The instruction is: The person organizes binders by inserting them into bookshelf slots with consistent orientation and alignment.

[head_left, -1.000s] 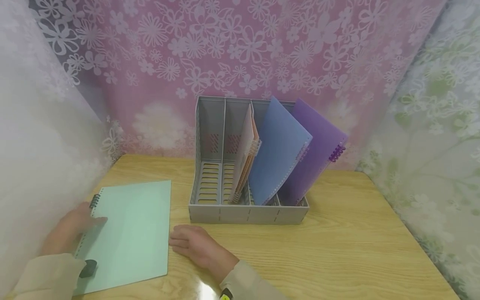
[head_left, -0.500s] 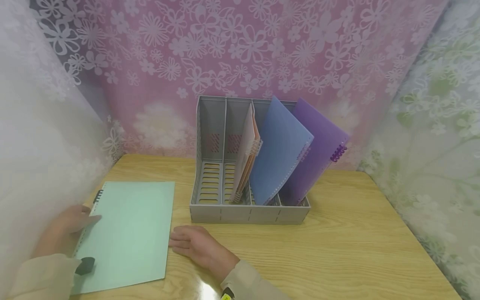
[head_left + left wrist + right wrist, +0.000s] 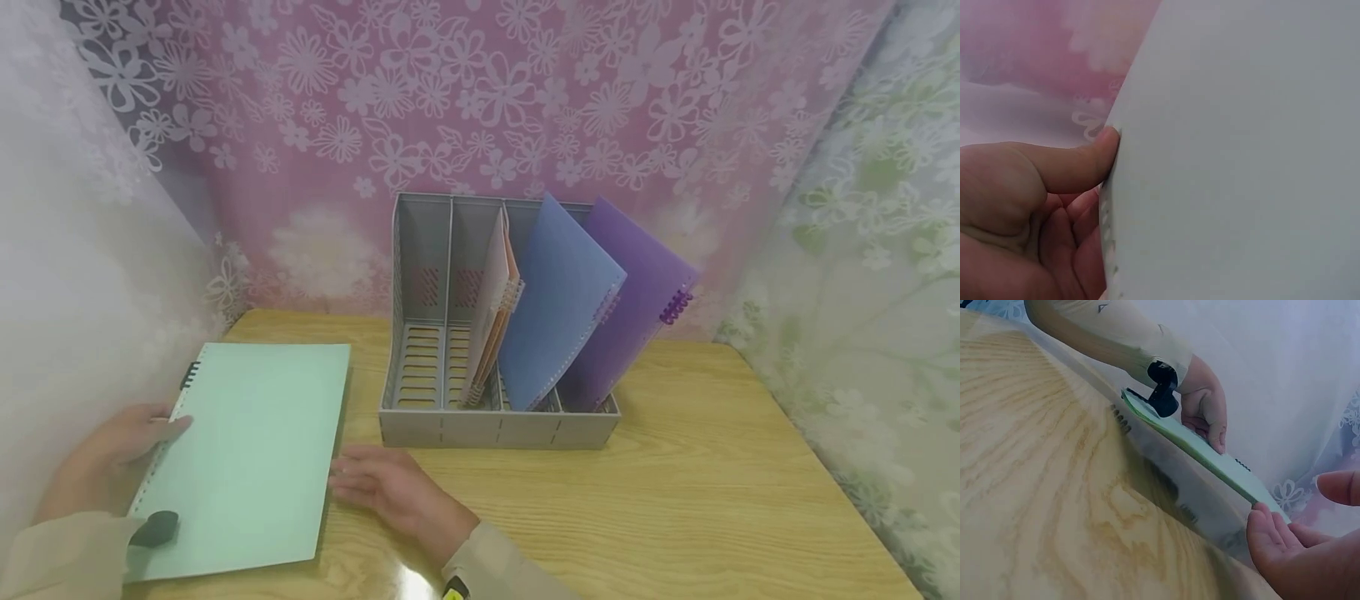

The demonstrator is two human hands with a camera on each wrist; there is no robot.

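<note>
A mint-green loose-leaf notebook (image 3: 240, 450) with black rings along its left edge is at the left of the table. My left hand (image 3: 123, 446) pinches that ringed edge, thumb on the cover and fingers beneath; the left wrist view shows the thumb (image 3: 1094, 159) over the punched holes. In the right wrist view the notebook (image 3: 1210, 464) is raised off the tabletop, its shadow below. My right hand (image 3: 397, 492) lies by the opposite edge, its fingers extended, the fingertips (image 3: 1260, 515) right at the edge and the thumb apart.
A grey file rack (image 3: 498, 429) with upright dividers stands at the back middle. In it lean a pinkish notebook (image 3: 487, 317), a blue one (image 3: 558, 308) and a purple one (image 3: 637, 292). Floral curtains (image 3: 480, 108) hang round the wooden table (image 3: 720, 483).
The left hand has lifted the notebook off the table and shifted it slightly left. The right fingertips, first just beside its edge, now meet that edge. The rack has stayed put.
</note>
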